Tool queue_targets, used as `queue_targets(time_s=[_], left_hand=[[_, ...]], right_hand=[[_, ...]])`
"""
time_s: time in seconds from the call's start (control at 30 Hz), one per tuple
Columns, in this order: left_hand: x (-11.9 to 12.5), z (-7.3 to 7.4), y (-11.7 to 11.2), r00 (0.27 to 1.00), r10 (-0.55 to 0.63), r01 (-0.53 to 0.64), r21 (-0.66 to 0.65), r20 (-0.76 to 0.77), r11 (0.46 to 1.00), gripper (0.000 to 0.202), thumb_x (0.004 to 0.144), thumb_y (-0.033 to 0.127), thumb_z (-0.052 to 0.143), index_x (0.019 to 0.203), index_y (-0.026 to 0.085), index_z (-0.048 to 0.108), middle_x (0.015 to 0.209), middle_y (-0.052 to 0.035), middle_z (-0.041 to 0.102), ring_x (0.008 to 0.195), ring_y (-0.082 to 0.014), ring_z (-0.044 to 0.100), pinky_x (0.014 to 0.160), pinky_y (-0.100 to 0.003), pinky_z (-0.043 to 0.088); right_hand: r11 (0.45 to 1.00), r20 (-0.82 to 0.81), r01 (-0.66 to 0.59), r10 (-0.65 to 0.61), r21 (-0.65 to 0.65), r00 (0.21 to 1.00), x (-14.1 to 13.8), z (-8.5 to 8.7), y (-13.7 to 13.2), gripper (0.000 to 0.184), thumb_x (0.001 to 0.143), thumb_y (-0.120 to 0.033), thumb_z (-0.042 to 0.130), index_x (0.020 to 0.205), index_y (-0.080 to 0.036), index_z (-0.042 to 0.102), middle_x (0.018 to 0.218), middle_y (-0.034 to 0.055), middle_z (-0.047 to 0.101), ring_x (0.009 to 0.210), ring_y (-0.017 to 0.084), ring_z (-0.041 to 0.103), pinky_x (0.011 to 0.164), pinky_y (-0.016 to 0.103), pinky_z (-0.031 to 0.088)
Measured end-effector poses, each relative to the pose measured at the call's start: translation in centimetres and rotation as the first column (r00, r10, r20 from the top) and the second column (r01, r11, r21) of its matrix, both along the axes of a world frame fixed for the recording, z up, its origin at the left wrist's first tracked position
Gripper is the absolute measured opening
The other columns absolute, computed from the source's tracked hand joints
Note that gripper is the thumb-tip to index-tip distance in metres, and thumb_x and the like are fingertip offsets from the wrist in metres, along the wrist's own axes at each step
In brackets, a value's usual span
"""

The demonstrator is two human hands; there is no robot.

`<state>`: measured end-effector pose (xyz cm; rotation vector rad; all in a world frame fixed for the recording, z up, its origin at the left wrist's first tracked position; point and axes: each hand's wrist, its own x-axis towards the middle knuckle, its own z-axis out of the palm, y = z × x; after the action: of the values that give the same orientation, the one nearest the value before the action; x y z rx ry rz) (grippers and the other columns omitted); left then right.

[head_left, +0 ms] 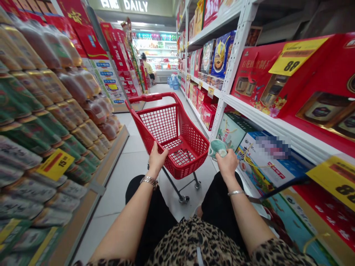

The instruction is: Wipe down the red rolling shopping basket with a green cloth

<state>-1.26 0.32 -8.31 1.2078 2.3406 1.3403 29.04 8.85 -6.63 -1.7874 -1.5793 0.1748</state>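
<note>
Head view: the left hand (156, 159) grips the rim of the red cart (185, 170), thumb spread from index finger, other fingers mostly hidden; the right hand (228, 162) pinches a green item (216, 147) beside the cart, which stands between stacked cans (30, 127) and the shelf (263, 120)

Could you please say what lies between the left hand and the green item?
In the head view, the red cart basket lies between the left hand and the green item in the right hand.
</note>
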Motion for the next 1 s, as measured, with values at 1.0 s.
queue_targets(time_s=[1.0], left_hand=[[-0.3,2.6,-0.3,1.0,0.028,-0.027,-0.067,0.008,0.997,0.037,0.096,0.035,0.045,0.128,0.029,0.062,0.133,-0.0053,0.071,0.116,-0.0247,0.066,0.1,-0.038,0.049]], right_hand=[[0.731,0.184,-0.636,0.609,0.249,0.772,-8.0,-5.3,-11.8,0.014,0.082,-0.027,0.063,0.085,-0.024,0.05,0.084,0.0046,0.059,0.083,0.025,0.054,0.079,0.038,0.042]])
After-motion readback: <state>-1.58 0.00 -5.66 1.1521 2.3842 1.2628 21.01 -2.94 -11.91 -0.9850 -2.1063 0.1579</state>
